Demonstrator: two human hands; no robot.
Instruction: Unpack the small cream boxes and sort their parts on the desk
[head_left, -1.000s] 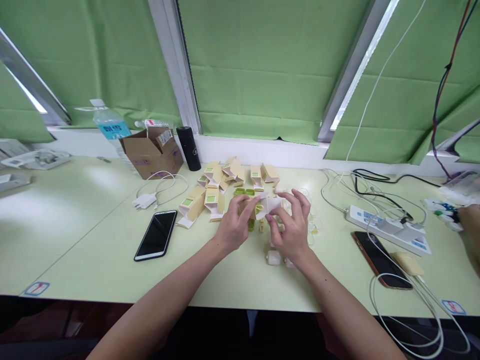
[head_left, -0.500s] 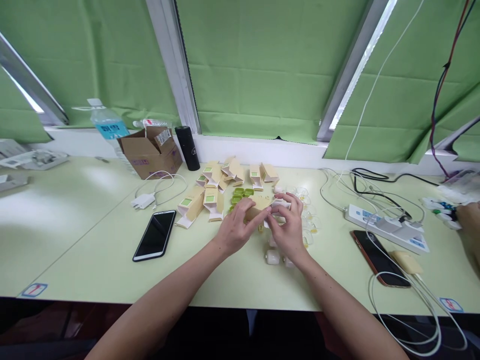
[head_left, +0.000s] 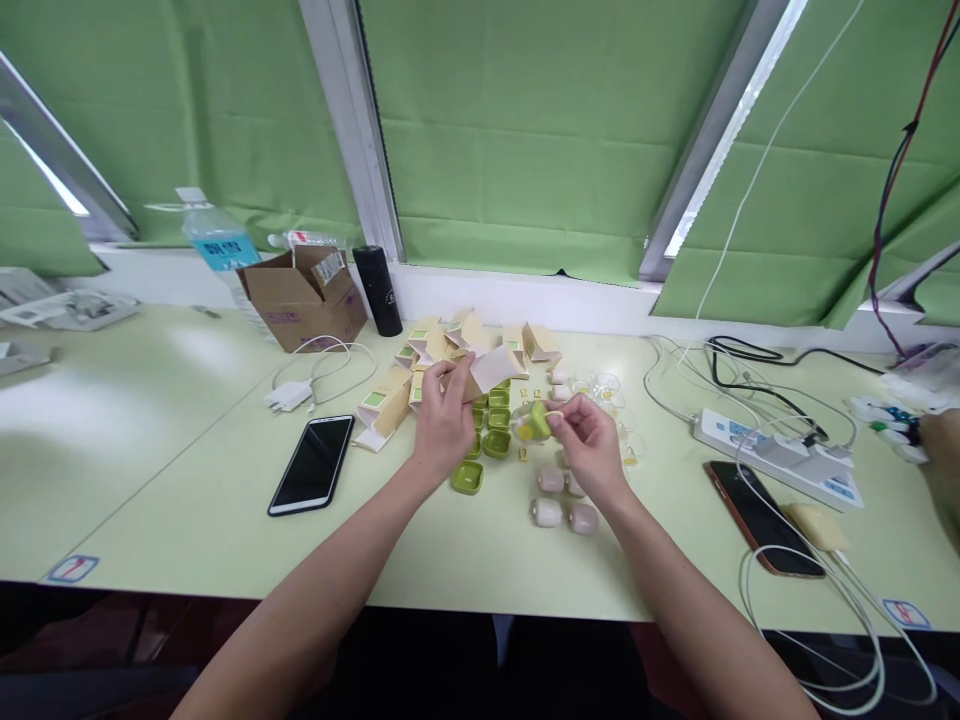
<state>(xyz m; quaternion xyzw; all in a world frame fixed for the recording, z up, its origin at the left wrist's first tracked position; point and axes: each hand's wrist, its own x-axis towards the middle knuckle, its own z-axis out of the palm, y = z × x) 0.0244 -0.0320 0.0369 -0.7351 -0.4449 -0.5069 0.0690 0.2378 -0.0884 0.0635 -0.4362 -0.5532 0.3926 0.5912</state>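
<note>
My left hand [head_left: 448,425] is closed around a small tan cardboard box [head_left: 491,370], whose pale flap sticks out to the right. Between the thumb and fingers of my right hand [head_left: 590,440] is a small clear-and-green container [head_left: 531,422] with a yellowish loop. Below and between the hands lie several green square cups [head_left: 467,477], partly covered by the left hand. Several pinkish-white rounded pieces [head_left: 583,518] stand near my right wrist, some hidden by it. Clear plastic pieces [head_left: 606,385] lie beyond the right hand, with tiny yellow parts [head_left: 523,454] beside the cups.
More tan boxes [head_left: 386,402] are grouped behind my left hand. A phone [head_left: 311,465], charger [head_left: 289,395], brown carton [head_left: 307,305] and black bottle [head_left: 377,290] stand left. Rightward are a power strip [head_left: 776,455], another phone [head_left: 757,520] and looped cables. Another person's hand [head_left: 941,445] shows far right.
Both hands were together on the box; now they are apart. My left hand has moved left and away with the box, while my right hand holds the clear-and-green container, now visible.
</note>
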